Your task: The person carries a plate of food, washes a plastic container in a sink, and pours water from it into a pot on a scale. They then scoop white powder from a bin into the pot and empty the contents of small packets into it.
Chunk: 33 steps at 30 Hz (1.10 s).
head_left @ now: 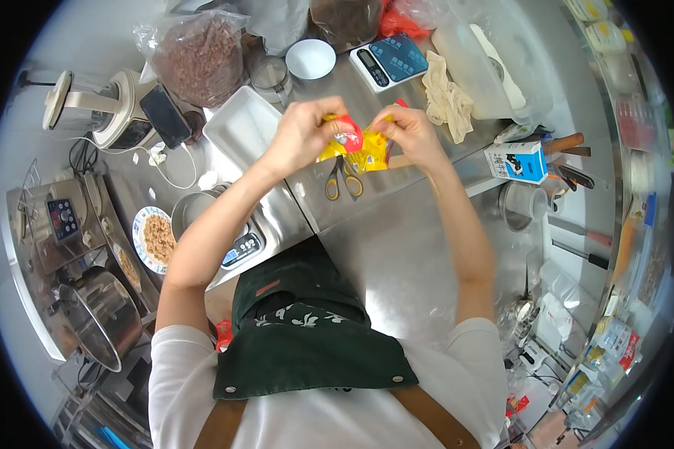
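Both my hands hold a yellow and red packet (369, 156) up over the steel counter. My left hand (308, 133) pinches its red and yellow left part, fingers closed. At the right, my right hand (413, 135) grips the other upper edge between closed fingertips. The packet's contents are hidden. Just below it lie scissors (343, 182) with yellow and grey handles, on the counter. A white rectangular tray (236, 123) sits left of my left hand.
Behind the hands stand a white bowl (311, 60), a digital scale (390, 62) and a cloth (448, 99). A blue milk carton (518, 162) is at the right. At left are a phone (165, 116), a plate (141, 238) of crumbly food and a second scale (244, 249).
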Motion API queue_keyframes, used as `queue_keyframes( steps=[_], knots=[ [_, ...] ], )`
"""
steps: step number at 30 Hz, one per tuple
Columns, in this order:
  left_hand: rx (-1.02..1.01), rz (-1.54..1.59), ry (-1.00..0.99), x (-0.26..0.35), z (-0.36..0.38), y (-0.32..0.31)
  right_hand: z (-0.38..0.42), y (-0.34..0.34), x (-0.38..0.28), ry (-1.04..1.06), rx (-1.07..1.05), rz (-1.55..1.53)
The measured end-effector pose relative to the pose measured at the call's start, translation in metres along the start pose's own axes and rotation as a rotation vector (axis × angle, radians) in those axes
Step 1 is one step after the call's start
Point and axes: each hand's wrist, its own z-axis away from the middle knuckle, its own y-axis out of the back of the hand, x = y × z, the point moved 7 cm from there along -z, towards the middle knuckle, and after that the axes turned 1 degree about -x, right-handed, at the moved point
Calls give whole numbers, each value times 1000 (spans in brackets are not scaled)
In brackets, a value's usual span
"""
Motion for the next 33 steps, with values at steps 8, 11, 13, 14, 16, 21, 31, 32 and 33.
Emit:
queue_keyframes(
  steps=[8, 11, 13, 14, 16, 21, 31, 32, 33],
  knots=[
    [131, 313, 150, -31, 5, 24, -27, 38, -15, 266, 476, 782],
    [122, 269, 57, -19, 9, 19, -25, -5, -46, 364, 357, 770],
    [97, 265, 57, -1, 17, 24, -21, -29, -40, 28, 165, 381],
    [88, 263, 55, 4, 23, 26, -19, -41, -35, -136, 67, 186],
    [10, 322, 169, -8, 38, 24, -13, -40, -29, -35, 185, 59],
    [-93, 62, 105, -5, 84, 30, 10, -64, -88, 302, 333, 438],
    [58, -441, -204, 56, 151, 59, 28, -151, -111, 268, -445, 531],
    [98, -419, -231, 59, 158, 63, 28, -153, -105, 183, -426, 372],
    [132, -372, -205, 58, 164, 67, 30, -156, -96, 95, -407, 216]
  ],
)
